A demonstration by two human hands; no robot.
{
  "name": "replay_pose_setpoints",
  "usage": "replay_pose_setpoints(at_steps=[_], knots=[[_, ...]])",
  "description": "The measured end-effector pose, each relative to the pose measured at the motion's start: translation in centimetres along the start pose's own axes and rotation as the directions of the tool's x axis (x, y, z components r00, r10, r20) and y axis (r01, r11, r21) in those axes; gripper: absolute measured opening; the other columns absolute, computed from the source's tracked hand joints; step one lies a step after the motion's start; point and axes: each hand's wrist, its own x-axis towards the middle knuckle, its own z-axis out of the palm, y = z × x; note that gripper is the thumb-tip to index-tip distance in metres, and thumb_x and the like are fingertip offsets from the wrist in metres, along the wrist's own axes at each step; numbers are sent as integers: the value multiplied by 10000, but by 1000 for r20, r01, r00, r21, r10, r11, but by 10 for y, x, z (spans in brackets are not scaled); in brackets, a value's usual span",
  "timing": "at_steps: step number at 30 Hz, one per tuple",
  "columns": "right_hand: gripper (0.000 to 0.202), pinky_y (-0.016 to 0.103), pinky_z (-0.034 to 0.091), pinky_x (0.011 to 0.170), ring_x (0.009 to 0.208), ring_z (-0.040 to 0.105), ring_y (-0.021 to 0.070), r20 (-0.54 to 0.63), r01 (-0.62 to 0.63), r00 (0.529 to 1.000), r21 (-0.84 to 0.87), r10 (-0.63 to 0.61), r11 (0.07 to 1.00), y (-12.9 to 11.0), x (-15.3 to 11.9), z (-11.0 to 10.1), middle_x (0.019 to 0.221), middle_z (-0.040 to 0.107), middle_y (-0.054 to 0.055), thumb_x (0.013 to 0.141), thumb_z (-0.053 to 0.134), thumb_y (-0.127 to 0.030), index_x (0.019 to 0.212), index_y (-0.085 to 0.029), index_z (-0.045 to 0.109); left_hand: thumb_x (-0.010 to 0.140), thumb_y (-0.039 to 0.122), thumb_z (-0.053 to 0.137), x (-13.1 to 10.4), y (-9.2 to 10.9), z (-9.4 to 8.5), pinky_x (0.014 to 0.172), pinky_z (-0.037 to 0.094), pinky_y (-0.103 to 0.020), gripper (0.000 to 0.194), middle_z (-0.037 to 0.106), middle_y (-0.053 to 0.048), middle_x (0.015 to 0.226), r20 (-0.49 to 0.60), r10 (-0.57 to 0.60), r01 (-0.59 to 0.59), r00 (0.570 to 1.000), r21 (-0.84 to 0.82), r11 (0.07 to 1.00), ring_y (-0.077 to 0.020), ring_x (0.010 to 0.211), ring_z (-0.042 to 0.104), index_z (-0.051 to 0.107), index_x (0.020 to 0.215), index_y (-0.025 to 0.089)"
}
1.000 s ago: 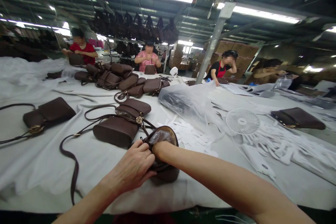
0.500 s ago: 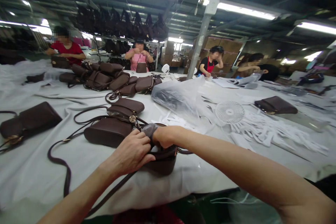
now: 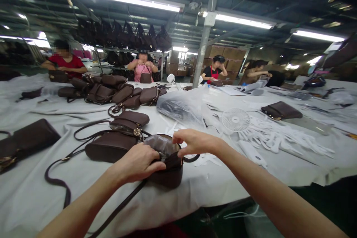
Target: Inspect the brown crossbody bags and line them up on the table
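A dark brown handbag [image 3: 167,176] stands at the table's front edge with its mouth open upward. Crumpled greyish plastic lining [image 3: 160,144] shows inside. My left hand [image 3: 141,161] is closed on the bag's left front rim, thumb along the near edge. At the right side of the opening is my right hand [image 3: 195,142], its thumb and curved fingers apart around the rim. Against the bag's left side lies another brown bag [image 3: 111,147] with a round gold charm [image 3: 136,132]. A long strap [image 3: 119,208] runs down below my left forearm.
Brown bags [image 3: 111,91] are heaped farther back, and one bag [image 3: 30,137] lies at left. Clear plastic [image 3: 181,106], a white fan [image 3: 235,120] and white strips [image 3: 279,134] cover the middle and right. Several co-workers sit across the white-covered table [image 3: 212,184].
My right hand has come up out of the bag's opening to its right rim, and its fingers have spread. My left hand stays on the bag. The view has shifted slightly.
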Motion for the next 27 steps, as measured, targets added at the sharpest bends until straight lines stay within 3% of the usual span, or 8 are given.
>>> replay_pose_setpoints(at_steps=[5,9,13,16,18,21,24,27], knots=[[368,267,393,684,903,634,222,-65,-238,971,-173,230,956,7,-23,17,967,698,86,772,543,-57,1115,-175,599,936,252,459,23,14,0,711,458,-277,236,683,-45,833,-165,-67,61,984,-43,997,-190,799,636,651,815,186],[368,271,400,737,988,623,225,-162,-110,983,-153,84,982,-4,-20,12,1089,671,98,787,541,-100,1146,-183,559,853,194,561,37,22,9,867,487,-313,198,670,-68,1054,-184,-59,37,981,-119,992,-213,980,628,646,1032,192],[694,287,425,697,973,635,281,-5,-219,976,-85,219,972,5,-15,19,1107,658,148,627,722,-146,1265,-148,449,862,172,542,39,24,15,892,491,-337,232,655,-74,1098,-154,-90,65,984,-161,985,-222,993,630,649,1068,189],[575,270,432,652,870,646,238,132,-297,948,33,290,954,25,-19,24,939,678,86,638,682,-96,1180,-145,498,888,150,493,35,24,15,884,490,-322,244,651,-67,1086,-174,-82,44,981,-208,977,-202,971,634,655,1063,198],[445,243,431,620,744,626,167,175,-224,968,299,178,927,32,-25,18,797,645,1,707,642,-124,1129,-162,506,887,152,501,34,24,14,890,484,-307,241,645,-61,1091,-193,-54,3,980,-254,967,-189,969,631,652,1068,204],[424,236,443,640,657,577,111,29,13,998,728,-49,685,25,-29,2,726,585,-60,766,649,-220,1143,-179,460,870,174,549,37,24,14,848,483,-278,168,643,-53,1057,-218,-9,-59,976,-304,951,-181,942,623,653,1001,191],[430,251,448,690,698,579,110,-111,178,981,837,-157,517,8,-21,-6,769,597,-38,753,710,-298,1092,-173,477,886,184,527,42,20,19,722,470,-250,111,650,-42,896,-273,-61,-21,960,-288,957,-167,812,616,626,836,170],[496,284,460,768,805,599,134,-191,249,967,850,-170,465,0,-10,7,860,614,-5,727,737,-284,1125,-174,464,919,219,480,40,12,27,658,442,-253,169,645,-30,791,-372,-200,141,906,-179,974,-164,715,601,601,809,177]])
